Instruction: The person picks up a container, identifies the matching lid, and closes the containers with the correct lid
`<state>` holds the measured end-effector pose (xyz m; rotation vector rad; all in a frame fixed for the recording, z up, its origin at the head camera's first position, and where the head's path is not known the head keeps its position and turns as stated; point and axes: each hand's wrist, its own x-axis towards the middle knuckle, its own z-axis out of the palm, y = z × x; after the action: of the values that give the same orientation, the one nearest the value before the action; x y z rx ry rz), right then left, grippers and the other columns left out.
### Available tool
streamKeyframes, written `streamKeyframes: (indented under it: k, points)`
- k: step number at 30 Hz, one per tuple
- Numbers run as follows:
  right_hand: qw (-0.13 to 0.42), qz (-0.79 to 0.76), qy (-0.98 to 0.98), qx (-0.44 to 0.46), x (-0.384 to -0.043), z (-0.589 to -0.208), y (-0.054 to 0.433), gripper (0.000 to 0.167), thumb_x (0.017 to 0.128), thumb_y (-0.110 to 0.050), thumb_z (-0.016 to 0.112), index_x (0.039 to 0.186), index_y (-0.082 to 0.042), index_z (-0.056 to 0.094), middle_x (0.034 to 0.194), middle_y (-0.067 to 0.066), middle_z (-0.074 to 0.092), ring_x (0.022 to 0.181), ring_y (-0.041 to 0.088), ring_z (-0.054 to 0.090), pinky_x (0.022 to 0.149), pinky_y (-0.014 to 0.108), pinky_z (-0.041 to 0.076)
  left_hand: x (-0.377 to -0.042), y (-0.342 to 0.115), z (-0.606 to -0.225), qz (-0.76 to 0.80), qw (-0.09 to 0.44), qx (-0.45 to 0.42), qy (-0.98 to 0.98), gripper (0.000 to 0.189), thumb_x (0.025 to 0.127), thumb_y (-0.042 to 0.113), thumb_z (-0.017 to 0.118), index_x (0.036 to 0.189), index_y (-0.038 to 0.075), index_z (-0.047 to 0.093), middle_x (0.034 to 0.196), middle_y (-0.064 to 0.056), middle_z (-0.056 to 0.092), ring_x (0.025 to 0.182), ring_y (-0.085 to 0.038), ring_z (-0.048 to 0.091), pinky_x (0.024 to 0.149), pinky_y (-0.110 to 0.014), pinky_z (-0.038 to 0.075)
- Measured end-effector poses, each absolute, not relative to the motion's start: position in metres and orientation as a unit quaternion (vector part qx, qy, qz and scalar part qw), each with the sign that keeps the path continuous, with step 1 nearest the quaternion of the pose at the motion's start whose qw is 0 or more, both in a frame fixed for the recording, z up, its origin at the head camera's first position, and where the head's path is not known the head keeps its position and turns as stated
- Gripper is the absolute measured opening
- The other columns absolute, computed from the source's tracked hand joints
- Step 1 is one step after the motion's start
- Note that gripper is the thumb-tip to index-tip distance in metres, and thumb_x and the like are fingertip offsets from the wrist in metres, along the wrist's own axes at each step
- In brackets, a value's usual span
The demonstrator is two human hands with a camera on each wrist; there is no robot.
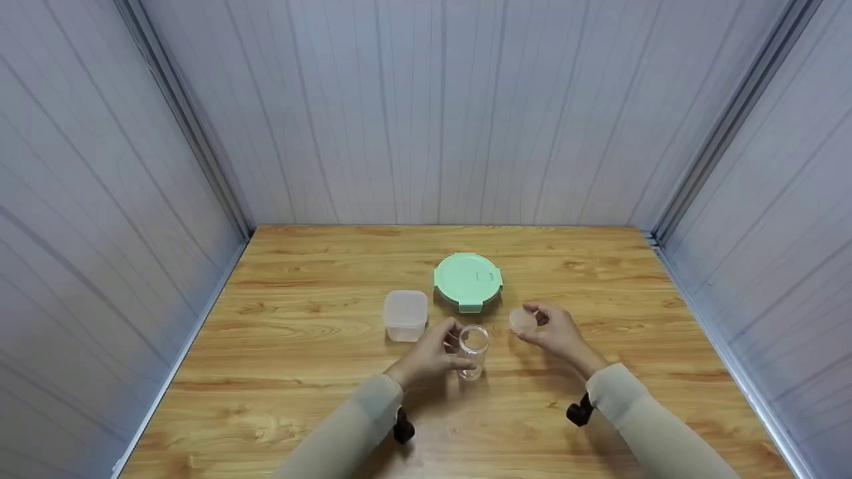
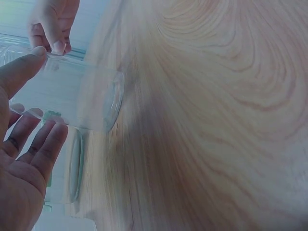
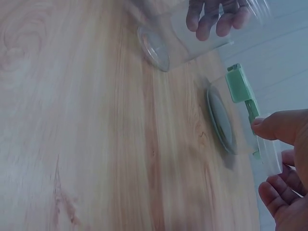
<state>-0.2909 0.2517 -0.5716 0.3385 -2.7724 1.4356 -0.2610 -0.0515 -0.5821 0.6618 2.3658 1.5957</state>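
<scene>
A clear, open-topped jar (image 1: 471, 364) is upright in front of me, and my left hand (image 1: 429, 352) holds it from its left side. The left wrist view shows the thumb on one side of the jar (image 2: 77, 94) and the other fingers along the opposite side. I cannot tell whether its base touches the table. To the right of the jar and apart from it, my right hand (image 1: 558, 334) pinches a small round translucent lid (image 1: 521, 320) by its edge. In the right wrist view, the thumb lies on one side of the lid (image 3: 270, 150), with fingers partly hidden behind it.
Beyond the jar stands a round container with a mint-green clip lid (image 1: 468, 278). A square translucent lidded box (image 1: 406, 316) stands left of it, close to my left hand. Pale panel walls (image 1: 413, 113) border the wooden table (image 1: 299, 399) at the back and sides.
</scene>
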Motion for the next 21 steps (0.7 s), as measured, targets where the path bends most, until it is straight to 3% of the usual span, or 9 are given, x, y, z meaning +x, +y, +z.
streamKeyframes:
  k: [4, 12, 18, 21]
  points:
    - [0.005, 0.455, -0.882, 0.121, -0.288, -0.567, 0.251, 0.059, 0.086, -0.008, 0.09, 0.138, 0.009, 0.067, 0.13, 0.024, 0.07, 0.104, 0.028, 0.067, 0.085, 0.029, 0.056, -0.261, -0.051, -0.582, 0.544, 0.11, 0.223, 0.801, 0.053, 0.086, 0.012, 0.092, 0.126, -0.003, 0.061, 0.129, -0.026, 0.068, 0.108, -0.016, 0.063, 0.102, -0.042, 0.056]
    - [0.009, 0.452, -0.881, 0.14, -0.278, -0.555, 0.246, 0.056, 0.086, -0.006, 0.09, 0.136, 0.006, 0.069, 0.122, 0.019, 0.07, 0.102, 0.026, 0.067, 0.086, 0.028, 0.057, -0.26, -0.052, -0.582, 0.555, 0.113, 0.212, 0.796, 0.053, 0.085, 0.011, 0.094, 0.124, -0.002, 0.062, 0.127, -0.026, 0.068, 0.109, -0.018, 0.065, 0.103, -0.043, 0.057]
    - [0.02, 0.452, -0.876, 0.163, -0.276, -0.551, 0.241, 0.055, 0.083, -0.005, 0.092, 0.133, 0.007, 0.07, 0.119, 0.02, 0.071, 0.102, 0.028, 0.069, 0.091, 0.047, 0.061, -0.259, -0.051, -0.584, 0.571, 0.115, 0.21, 0.786, 0.053, 0.086, 0.007, 0.092, 0.129, -0.004, 0.064, 0.13, -0.024, 0.069, 0.116, -0.025, 0.069, 0.107, -0.046, 0.059]
    - [0.025, 0.456, -0.872, 0.176, -0.275, -0.548, 0.237, 0.054, 0.083, -0.004, 0.093, 0.131, 0.007, 0.071, 0.116, 0.019, 0.072, 0.101, 0.029, 0.07, 0.091, 0.048, 0.061, -0.259, -0.051, -0.585, 0.574, 0.11, 0.215, 0.783, 0.052, 0.087, 0.006, 0.091, 0.131, -0.004, 0.064, 0.13, -0.024, 0.069, 0.119, -0.03, 0.07, 0.108, -0.049, 0.059]
